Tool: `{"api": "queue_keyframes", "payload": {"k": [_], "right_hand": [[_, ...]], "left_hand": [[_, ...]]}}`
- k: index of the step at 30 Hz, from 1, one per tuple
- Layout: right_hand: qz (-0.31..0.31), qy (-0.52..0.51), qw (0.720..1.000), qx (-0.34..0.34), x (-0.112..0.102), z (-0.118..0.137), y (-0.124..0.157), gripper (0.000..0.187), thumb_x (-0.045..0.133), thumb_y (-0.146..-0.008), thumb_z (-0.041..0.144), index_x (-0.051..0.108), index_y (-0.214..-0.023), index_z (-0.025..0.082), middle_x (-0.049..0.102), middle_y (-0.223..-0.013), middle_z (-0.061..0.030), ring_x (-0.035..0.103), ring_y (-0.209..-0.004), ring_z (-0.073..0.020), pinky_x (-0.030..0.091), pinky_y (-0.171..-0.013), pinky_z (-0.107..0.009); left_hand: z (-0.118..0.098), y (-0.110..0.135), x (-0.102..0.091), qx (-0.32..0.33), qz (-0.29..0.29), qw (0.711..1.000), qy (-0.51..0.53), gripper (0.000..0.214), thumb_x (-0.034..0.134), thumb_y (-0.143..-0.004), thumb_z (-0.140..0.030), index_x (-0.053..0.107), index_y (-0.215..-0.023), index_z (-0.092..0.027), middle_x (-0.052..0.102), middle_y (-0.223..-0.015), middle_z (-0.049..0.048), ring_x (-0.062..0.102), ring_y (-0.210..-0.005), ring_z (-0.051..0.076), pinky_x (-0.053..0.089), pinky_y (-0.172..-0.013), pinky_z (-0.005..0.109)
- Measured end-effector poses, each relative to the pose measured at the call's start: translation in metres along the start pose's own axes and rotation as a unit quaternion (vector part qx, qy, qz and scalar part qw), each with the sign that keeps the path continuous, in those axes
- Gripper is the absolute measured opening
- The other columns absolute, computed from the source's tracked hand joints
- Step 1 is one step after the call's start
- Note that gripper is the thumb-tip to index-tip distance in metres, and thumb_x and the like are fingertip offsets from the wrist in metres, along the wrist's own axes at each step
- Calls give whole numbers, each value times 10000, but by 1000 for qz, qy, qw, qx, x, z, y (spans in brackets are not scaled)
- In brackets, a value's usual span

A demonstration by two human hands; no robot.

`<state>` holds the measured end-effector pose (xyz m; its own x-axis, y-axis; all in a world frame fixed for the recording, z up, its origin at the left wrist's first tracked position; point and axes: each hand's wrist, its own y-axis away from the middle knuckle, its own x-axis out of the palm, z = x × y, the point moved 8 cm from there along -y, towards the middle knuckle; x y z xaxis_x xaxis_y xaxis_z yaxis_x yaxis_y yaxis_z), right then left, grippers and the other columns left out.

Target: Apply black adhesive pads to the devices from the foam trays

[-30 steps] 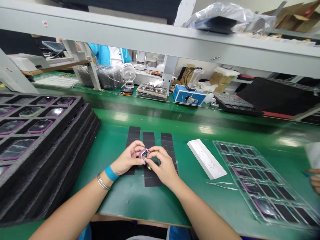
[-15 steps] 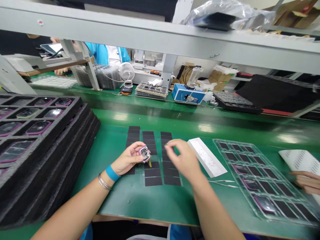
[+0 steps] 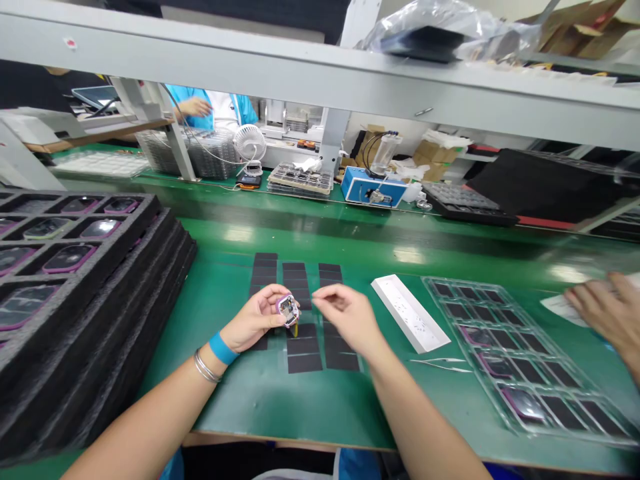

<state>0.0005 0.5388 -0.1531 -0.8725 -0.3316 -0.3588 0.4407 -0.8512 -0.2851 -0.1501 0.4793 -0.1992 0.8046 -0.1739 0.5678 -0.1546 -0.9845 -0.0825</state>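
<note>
The left hand [image 3: 253,319] holds a small purple device [image 3: 288,311], left of the white box [image 3: 410,313]; its exposed insides suggest unfinished work. The right hand [image 3: 350,317], nearer the box, is narrow, contents unclear. Right of the box, the clear tray [image 3: 513,355] holds purple-framed pieces [image 3: 523,403].

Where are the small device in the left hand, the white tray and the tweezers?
Small device [image 3: 288,311]: head view, on the middle of its exposed inner face.
White tray [image 3: 434,345]: head view, on its near end wall.
Tweezers [image 3: 431,363]: head view, on the metal where the arms begin to part.
</note>
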Motion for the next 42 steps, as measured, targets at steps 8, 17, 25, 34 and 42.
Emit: {"api": "queue_keyframes", "payload": {"k": [8, 17, 25, 34, 42], "right_hand": [[-25, -44, 999, -14, 39, 7, 17, 56, 606, -733, 205, 654, -704, 202, 704, -771, -30, 664, -735, -185, 539, -717, -312], [-65, 75, 991, -94, 38, 18, 22, 115, 553, -776, 177, 637, -715, 227, 703, -777, -23, 660, -735, -182, 527, -696, -305], [-42, 284, 936, -205, 54, 31, 34, 239, 415, -877, 148, 637, -807, 203, 702, -849, -90, 664, -781, -215, 515, -714, -340], [-42, 11, 996, -84, 21, 20, 13, 65, 605, -803, 210, 655, -763, 218, 700, -824, -21, 652, -798, -176, 509, -759, -310], [-62, 15, 977, -206, 31, 47, 25, 78, 616, -805, 154, 655, -777, 215, 689, -889, -39, 599, -877, -182, 475, -814, -371]], "left_hand": [[-3, 0, -4, 22, -24, 998, -53, 438, 801, -592, -127, 581, -968, -174, 642, -898, 34, 602, -787, 129, 495, -691, 219], [-2, 1, -9, 56, -46, 991, -114, 447, 807, -580, -117, 602, -972, -181, 639, -915, 31, 589, -833, 138, 475, -765, 241], [2, 2, -9, 50, -61, 991, -105, 444, 804, -591, -116, 606, -982, -191, 651, -926, 28, 595, -850, 133, 465, -798, 241], [3, 2, 0, -8, -25, 1000, -2, 419, 782, -625, -132, 580, -989, -181, 632, -915, 32, 606, -792, 127, 491, -711, 220], [15, 3, 4, -65, 7, 998, 11, 436, 804, -603, -166, 573, -972, -163, 598, -835, 11, 580, -725, 103, 490, -664, 203]]}}
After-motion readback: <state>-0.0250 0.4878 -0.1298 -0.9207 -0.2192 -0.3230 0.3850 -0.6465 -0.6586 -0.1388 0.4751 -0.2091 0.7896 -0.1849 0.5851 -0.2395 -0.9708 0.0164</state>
